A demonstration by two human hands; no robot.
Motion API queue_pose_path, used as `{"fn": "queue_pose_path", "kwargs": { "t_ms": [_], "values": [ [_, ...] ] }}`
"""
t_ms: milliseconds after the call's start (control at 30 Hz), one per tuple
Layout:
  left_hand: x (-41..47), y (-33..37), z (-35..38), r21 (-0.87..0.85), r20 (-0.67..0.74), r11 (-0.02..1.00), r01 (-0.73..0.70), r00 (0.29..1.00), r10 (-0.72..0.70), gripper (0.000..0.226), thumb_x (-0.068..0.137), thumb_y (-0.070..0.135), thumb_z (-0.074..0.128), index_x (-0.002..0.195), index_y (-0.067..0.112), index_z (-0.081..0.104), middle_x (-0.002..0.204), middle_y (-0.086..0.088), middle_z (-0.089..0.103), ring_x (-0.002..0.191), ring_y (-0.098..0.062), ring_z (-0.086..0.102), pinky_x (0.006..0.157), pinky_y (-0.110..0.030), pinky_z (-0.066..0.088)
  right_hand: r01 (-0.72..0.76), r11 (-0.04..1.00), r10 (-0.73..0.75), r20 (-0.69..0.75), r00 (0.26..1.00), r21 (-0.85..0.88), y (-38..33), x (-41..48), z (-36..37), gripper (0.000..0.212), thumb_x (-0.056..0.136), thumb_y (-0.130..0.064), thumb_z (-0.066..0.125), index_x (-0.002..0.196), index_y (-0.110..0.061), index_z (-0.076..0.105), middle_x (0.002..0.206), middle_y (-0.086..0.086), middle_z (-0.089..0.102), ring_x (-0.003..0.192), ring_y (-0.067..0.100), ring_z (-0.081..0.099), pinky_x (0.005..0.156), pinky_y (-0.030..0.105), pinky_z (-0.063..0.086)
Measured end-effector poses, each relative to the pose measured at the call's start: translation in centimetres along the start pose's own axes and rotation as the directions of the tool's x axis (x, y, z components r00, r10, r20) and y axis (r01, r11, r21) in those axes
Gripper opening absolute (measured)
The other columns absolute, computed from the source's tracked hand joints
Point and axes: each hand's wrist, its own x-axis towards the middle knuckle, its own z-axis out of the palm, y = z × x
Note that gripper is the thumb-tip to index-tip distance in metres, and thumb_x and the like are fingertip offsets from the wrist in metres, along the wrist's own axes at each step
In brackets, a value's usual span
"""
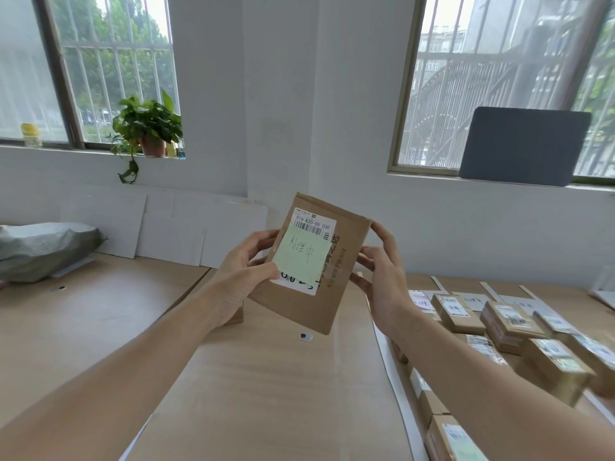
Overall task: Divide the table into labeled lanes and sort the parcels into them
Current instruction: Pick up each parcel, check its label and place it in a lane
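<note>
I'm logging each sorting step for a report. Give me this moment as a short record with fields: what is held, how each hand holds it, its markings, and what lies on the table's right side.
held item: cardboard parcel, raised above the table, tilted
left hand: grips the parcel's left edge, thumb on the note
right hand: fingers curled round its right edge
markings: green sticky note with handwriting, partly covering a barcode label
table right: sorted parcels in rows, labels on top
</note>
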Motion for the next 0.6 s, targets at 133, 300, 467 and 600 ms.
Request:
{"fn": "queue_pose_path", "kwargs": {
  "t_ms": [133, 300, 467, 600],
  "values": [
    [0.3, -0.5, 0.0, -0.019, 0.012, 1.0, 0.002, 1.0, -0.001, 0.068, 0.072, 0.005, 0.064, 0.134, 0.033, 0.06, 0.132, 0.013, 0.068, 0.121, -0.017, 0.066, 0.089, -0.035, 0.053, 0.001, 1.0, -0.001, -0.002, 1.0, 0.001, 0.3, 0.4, 0.0, 0.054, 0.108, -0.012, 0.042, 0.143, -0.051, 0.057, 0.126, 0.004, 0.074, 0.12, 0.018, 0.067, 0.09, 0.039, 0.059],
    [0.9, -0.9, 0.3, -0.044, -0.001, 0.999, 0.006, 1.0, -0.006, 0.058, 0.073, 0.012, 0.063, 0.129, 0.029, 0.064, 0.126, 0.011, 0.071, 0.116, -0.016, 0.068, 0.087, -0.031, 0.049, -0.005, 1.0, 0.005, -0.009, 1.0, 0.005, 0.9, 0.7, -0.3, 0.053, 0.109, -0.013, 0.043, 0.149, -0.047, 0.053, 0.121, 0.002, 0.076, 0.117, 0.016, 0.068, 0.094, 0.039, 0.058],
    [2.0, -1.0, 1.4, -0.098, 0.014, 0.994, 0.038, 0.999, -0.036, 0.048, 0.084, 0.017, 0.057, 0.131, 0.023, 0.061, 0.121, 0.009, 0.074, 0.107, -0.014, 0.069, 0.082, -0.027, 0.047, -0.026, 0.999, 0.027, -0.051, 0.998, 0.024, 1.6, 0.8, -0.9, 0.042, 0.11, -0.013, 0.043, 0.146, -0.029, 0.058, 0.128, 0.003, 0.073, 0.124, 0.02, 0.066, 0.102, 0.039, 0.056],
    [3.2, -2.0, 3.5, -0.143, 0.078, 0.988, 0.062, 0.996, -0.051, 0.043, 0.092, 0.017, 0.05, 0.134, 0.023, 0.058, 0.122, 0.013, 0.074, 0.097, -0.007, 0.07, 0.086, -0.031, 0.046, -0.022, 0.999, 0.019, -0.109, 0.994, -0.025, 2.4, 0.2, -2.4, 0.034, 0.112, -0.019, 0.044, 0.139, -0.028, 0.064, 0.131, -0.006, 0.074, 0.126, 0.017, 0.066, 0.11, 0.037, 0.051]
  ]
}}
